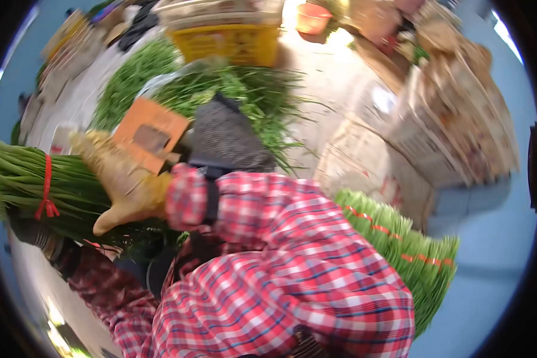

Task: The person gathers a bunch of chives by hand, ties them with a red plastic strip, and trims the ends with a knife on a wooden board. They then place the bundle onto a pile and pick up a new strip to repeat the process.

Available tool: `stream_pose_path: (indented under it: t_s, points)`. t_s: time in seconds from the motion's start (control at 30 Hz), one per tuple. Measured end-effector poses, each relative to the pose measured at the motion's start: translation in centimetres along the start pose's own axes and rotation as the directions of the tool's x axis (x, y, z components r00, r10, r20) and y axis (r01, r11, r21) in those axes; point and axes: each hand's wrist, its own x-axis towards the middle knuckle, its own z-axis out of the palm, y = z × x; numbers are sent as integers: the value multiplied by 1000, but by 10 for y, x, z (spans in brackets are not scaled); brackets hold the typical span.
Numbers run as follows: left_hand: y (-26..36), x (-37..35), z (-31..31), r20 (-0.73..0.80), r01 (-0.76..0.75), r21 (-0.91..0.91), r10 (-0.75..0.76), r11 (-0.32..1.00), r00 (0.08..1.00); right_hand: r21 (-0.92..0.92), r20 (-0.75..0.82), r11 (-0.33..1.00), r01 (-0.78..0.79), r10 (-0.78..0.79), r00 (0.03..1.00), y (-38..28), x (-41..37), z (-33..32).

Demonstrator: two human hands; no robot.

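A thick bundle of long green garlic chives [18, 173], tied with a red band [47, 185], lies at the far left. My left hand [31, 232], in a dark glove, holds the bundle from below near its tied end; most of its fingers are hidden underneath. Over the leafy part rests my right hand [122, 182], in a dirty yellowish glove, its fingers stretched out and thumb spread apart. Just beyond that hand is an orange box-like piece [151, 132] with a dark patch, beside a dark grey cloth [228, 134].
Loose green stalks [244, 83] are heaped ahead, before a yellow crate [227, 45]. To my right stand more tied bundles [400, 250]. Farther right are stacked boxes wrapped in brownish sacking [453, 119]. An orange-red basin [312, 18] sits at the back.
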Motion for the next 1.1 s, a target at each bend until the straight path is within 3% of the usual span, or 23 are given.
stream_pose_path:
  t_s: [0.03, 0.13, 0.2, 0.27, 0.3, 0.37, 0.43, 0.47, 0.5, 0.57, 0.6, 0.67, 0.73, 0.8, 0.83, 0.87, 0.9, 0.93, 0.97, 1.0, 1.03, 1.07, 1.1]
  points:
    - [0, 4, 35, 57, -48, 59, 44, 997, 997, -111, -42, 985, -133, 130, 991, -4, -9, 4]
    - [14, -4, 143, 250, -228, 172, 181, 958, 951, -190, -143, 955, -227, 202, 969, -26, -32, -32]
    - [23, -8, 212, 386, -332, 174, 246, 927, 889, -224, -265, 960, -169, 107, 958, -31, -42, -65]
    - [33, -17, 271, 501, -406, 137, 291, 904, 815, 289, -268, 950, -116, 197, 943, -56, -47, -107]
    - [12, -4, 265, 530, -402, 96, 295, 911, 795, 256, -267, 954, -156, 225, 937, -21, -29, -94]
    - [13, -12, 289, 606, -392, 59, 280, 918, 745, 60, -566, 958, 281, -199, 800, -11, -26, -103]
    - [7, -19, 296, 656, -305, 65, 190, 950, 731, 101, -589, 994, -35, 88, 803, -29, -42, -150]
    - [-4, -22, 280, 683, -184, 96, 70, 978, 727, 25, -719, 998, -63, 62, 692, -38, -48, -165]
    - [-20, -32, 259, 647, -43, 177, -83, 983, 758, -75, -748, 976, -206, 82, 659, -48, -66, -191]
    - [-74, -53, 186, 568, 264, 306, -397, 915, 721, -424, -686, 853, -305, -83, 723, -100, -90, -232]
    - [-110, -63, 138, 542, 420, 349, -546, 838, 639, -427, -675, 848, -314, -68, 735, -130, -107, -249]
    - [-149, -102, 71, 305, 666, 364, -759, 651, 576, -625, -745, 523, -580, -176, 643, -193, -139, -283]
    - [-208, -159, -11, 62, 840, 251, -874, 482, 483, -573, -817, 379, -726, -190, 545, -256, -152, -288]
    - [-291, -237, -114, -165, 915, 149, -903, 375, 397, -638, -716, -128, -759, -264, 647, -314, -173, -301]
    - [-296, -265, -123, -153, 924, 137, -914, 357, 376, -595, -689, -303, -744, -284, 667, -343, -186, -305]
    - [-300, -286, -127, -220, 934, 234, -921, 270, 321, -531, -658, -464, -709, -301, 690, -368, -199, -307]
    - [-299, -304, -134, -290, 929, 325, -917, 176, 275, -334, -693, -634, -698, -337, 638, -391, -209, -301]
    - [-294, -315, -138, -237, 846, 398, -851, 355, 469, -110, -710, -755, -646, -395, 582, -409, -219, -293]
    - [-293, -320, -133, -152, 718, 449, -747, 531, 647, -83, -698, -762, -643, -416, 583, -424, -228, -285]
    - [-312, -325, -155, -261, 762, 504, -769, 407, 584, 133, -698, -831, -541, -466, 544, -441, -242, -277]
    - [-290, -313, -147, -228, 643, 695, -749, 323, 622, 343, -690, -846, -407, -521, 503, -464, -254, -267]
    - [-296, -319, -158, -167, 543, 745, -680, 387, 714, 373, -677, -835, -405, -543, 497, -484, -262, -257]
    - [-284, -317, -149, -148, 445, 831, -637, 334, 756, 484, -634, -806, -341, -591, 498, -503, -273, -247]
